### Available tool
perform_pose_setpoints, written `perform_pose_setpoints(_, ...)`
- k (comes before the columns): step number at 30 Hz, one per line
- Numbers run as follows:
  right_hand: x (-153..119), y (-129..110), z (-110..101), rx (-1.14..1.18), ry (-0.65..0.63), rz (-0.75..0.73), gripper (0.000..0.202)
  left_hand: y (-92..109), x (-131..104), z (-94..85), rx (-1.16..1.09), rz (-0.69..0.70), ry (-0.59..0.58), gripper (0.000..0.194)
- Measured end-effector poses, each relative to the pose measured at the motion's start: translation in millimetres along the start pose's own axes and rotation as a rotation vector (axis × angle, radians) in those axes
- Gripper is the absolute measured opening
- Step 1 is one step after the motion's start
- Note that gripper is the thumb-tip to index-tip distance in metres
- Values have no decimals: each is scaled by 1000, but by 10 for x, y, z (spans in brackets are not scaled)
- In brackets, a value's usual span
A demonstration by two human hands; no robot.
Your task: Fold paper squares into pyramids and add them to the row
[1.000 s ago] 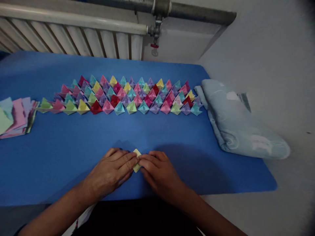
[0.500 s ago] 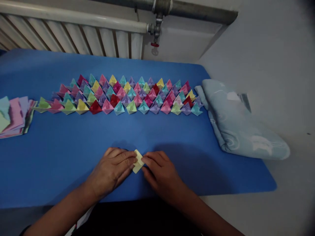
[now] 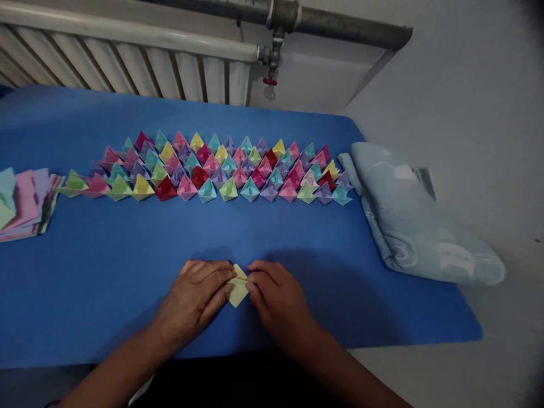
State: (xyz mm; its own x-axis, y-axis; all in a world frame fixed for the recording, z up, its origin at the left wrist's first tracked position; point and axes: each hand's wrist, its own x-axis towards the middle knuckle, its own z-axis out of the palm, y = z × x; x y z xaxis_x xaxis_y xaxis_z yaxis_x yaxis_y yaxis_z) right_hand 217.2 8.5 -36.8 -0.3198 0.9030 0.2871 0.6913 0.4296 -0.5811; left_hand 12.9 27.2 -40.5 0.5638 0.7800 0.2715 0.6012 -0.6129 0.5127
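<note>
A small pale yellow folded paper (image 3: 238, 287) lies between my two hands near the front of the blue table (image 3: 127, 238). My left hand (image 3: 196, 297) grips its left side, with the fingers together and partly covering it. On the right, the fingertips of my right hand (image 3: 276, 300) pinch the paper's other edge. Beyond my hands stand rows of folded paper boats (image 3: 228, 190) in pink, blue, purple, yellow, green and red.
A stack of coloured paper sheets (image 3: 28, 201) lies at the far left. The folded light blue blanket (image 3: 408, 221) rests at the table's right edge, against the wall. Behind the table are a white radiator (image 3: 170, 71) and a grey pipe (image 3: 340, 25) with a red-handled valve.
The yellow paper's lower part now shows wider and points down between my hands. My right fingers have shifted slightly on its edge. The whole view has moved a little.
</note>
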Motion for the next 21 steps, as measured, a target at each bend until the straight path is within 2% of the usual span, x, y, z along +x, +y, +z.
perform_pose_setpoints(6, 17, -33, 2, 4, 18, 36, 15, 11, -9, 2, 34, -36, 72, 12)
perform_pose_setpoints(14, 44, -25, 0, -1, 31, 72, 17, 31, 20, 43, 69, -82, 89, 17)
perform_pose_setpoints(21, 62, -48, -16, -37, -18, 97, 16, 31, 43, 75, 91, -133, 68, 24)
